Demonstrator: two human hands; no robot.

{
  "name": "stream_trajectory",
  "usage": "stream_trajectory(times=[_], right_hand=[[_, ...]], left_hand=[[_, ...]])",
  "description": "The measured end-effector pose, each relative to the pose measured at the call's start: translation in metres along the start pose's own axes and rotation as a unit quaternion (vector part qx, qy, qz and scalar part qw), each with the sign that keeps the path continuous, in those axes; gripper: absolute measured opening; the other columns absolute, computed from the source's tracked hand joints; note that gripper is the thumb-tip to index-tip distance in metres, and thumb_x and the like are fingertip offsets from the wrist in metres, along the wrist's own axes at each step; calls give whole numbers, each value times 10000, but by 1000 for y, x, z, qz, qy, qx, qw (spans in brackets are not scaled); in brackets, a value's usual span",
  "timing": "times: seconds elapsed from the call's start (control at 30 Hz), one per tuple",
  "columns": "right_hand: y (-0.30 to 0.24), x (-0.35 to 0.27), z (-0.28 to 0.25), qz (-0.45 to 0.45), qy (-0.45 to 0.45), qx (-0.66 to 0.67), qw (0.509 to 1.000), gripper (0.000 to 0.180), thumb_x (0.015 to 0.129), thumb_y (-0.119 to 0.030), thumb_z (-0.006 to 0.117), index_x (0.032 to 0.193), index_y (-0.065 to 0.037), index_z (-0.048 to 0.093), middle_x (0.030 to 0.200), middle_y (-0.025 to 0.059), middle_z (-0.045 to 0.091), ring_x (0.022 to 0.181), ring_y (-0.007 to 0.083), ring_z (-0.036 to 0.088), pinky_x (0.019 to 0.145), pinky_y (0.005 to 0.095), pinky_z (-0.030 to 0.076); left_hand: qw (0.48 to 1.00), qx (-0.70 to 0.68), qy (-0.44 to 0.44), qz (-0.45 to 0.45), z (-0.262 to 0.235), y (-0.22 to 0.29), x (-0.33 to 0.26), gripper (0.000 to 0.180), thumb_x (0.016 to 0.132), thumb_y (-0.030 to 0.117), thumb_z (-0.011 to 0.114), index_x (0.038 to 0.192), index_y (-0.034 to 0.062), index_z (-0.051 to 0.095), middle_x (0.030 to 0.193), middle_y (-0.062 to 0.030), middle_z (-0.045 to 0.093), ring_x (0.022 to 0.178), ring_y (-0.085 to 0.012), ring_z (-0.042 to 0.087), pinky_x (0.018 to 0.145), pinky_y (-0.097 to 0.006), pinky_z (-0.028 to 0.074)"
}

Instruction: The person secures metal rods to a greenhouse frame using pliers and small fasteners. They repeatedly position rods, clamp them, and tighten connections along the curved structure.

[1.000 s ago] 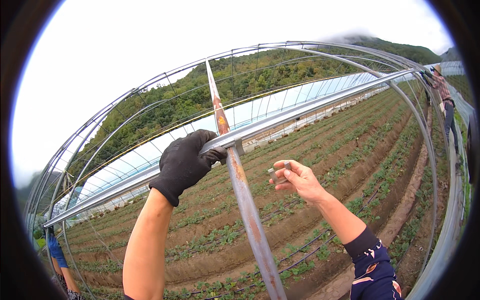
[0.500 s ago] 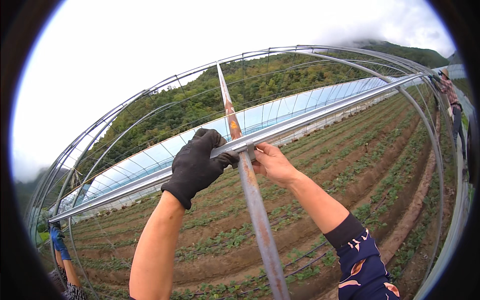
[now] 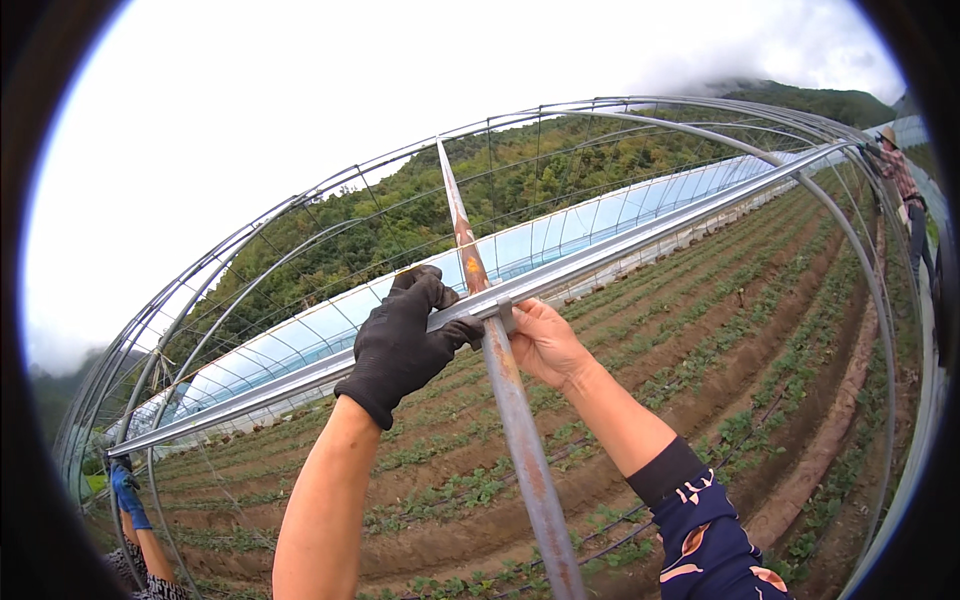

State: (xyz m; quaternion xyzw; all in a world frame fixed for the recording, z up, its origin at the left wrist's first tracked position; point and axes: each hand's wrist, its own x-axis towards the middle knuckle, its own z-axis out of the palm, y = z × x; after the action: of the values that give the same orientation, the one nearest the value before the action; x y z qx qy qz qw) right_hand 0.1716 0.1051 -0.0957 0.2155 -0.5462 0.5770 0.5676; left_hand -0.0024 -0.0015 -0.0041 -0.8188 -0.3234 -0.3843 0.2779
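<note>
Left hand [image 3: 403,340] (gloved) grips the rail [image 3: 620,250]; right hand [image 3: 543,340] pinches its clip [image 3: 505,313].

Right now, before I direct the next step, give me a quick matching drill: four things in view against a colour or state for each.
1 left hand
2 right hand
3 upright pipe
4 long horizontal rail

a bare
b rust-patched
c black-gloved
d pale metal, spanning the hoops

Pairs: 1-c, 2-a, 3-b, 4-d
</note>
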Motion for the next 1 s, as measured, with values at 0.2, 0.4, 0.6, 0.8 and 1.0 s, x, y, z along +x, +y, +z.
stream_trajectory(times=[0.2,0.4,0.6,0.8,1.0], right_hand=[[1,5,-5,-5,-78,101,992,234,964,-66,502,1194,-62,541,1145,109,616,1067,236,617,928,389,550],[5,4,-4,-19,-49,81,995,228,972,-63,484,1176,-100,580,1147,102,625,1067,222,619,910,387,563],[11,4,-8,-86,-51,13,995,218,975,-78,488,1157,-122,600,1119,74,645,1000,194,648,837,335,596],[42,8,-11,-180,23,-8,983,179,978,-127,506,1136,-136,590,1076,49,655,949,162,655,783,300,596],[31,1,5,-165,73,-88,980,159,968,-156,543,1125,-134,552,996,45,663,884,141,655,762,303,580]], left_hand=[[999,-8,19,-48,2,0,-1,521,724,363,803,1101,86,572,1172,-142,598,1037,-307,624,834,-399,496],[1000,-17,-11,8,-2,3,0,434,746,203,790,1137,106,629,1139,-92,622,977,-272,638,835,-376,505],[1000,-5,-30,-8,-2,7,-1,328,807,271,726,1091,122,662,1045,-91,645,933,-278,648,798,-367,505],[999,15,-38,2,-2,9,-1,342,839,345,686,1122,157,652,1046,-92,651,940,-289,645,792,-375,507],[997,57,-57,-18,-1,12,-3,335,871,375,640,1152,192,632,979,-93,680,914,-295,655,777,-388,511]])
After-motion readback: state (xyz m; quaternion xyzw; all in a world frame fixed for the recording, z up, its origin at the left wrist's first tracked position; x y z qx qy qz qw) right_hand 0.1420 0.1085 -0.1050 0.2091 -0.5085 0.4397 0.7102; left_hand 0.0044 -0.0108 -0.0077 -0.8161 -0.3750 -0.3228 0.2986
